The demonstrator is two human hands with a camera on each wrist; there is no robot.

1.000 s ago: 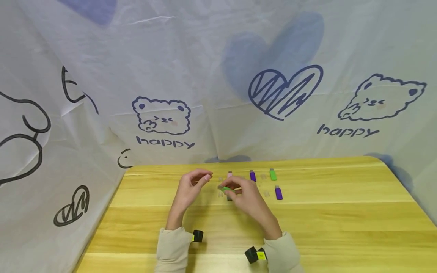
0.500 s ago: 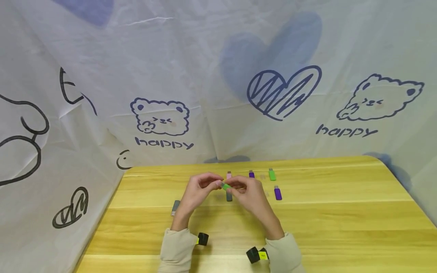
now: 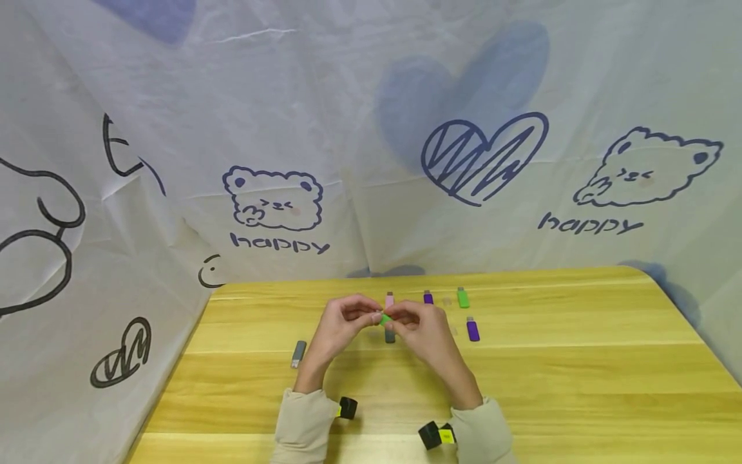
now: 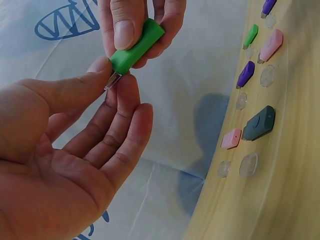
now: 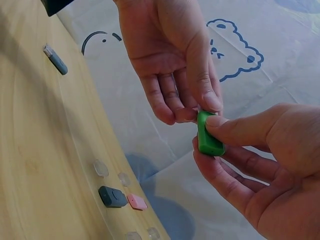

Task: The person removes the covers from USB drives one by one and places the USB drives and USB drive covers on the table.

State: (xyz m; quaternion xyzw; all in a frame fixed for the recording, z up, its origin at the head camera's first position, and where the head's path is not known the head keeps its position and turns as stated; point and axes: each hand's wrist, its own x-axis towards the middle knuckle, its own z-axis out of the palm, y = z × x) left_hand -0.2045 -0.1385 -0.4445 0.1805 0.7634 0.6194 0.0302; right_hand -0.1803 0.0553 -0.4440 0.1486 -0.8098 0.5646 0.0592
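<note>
In front of me a green USB flash drive [image 3: 385, 319] is held in the air between both hands. My right hand [image 3: 426, 332] pinches its body between thumb and fingers. My left hand [image 3: 341, 327] pinches the plug end, where a small clear cap [image 4: 111, 82] shows around the metal plug in the left wrist view. The other left fingers are loosely curled. Below the hands lie a dark grey drive [image 3: 390, 334] and a pink drive [image 3: 390, 299]. Another grey drive [image 3: 298, 354] lies beside the left forearm.
Purple drives [image 3: 473, 329] and a second green drive [image 3: 463, 298] lie on the wooden table [image 3: 551, 386] to the right. Several clear caps [image 4: 248, 165] are spread among the drives. A white printed cloth [image 3: 371, 129] hangs behind the table's far edge.
My left hand has moved right, from apart to meeting the green drive's plug end. The grey drive by the left forearm has come into view. My right hand keeps its hold, nearly still.
</note>
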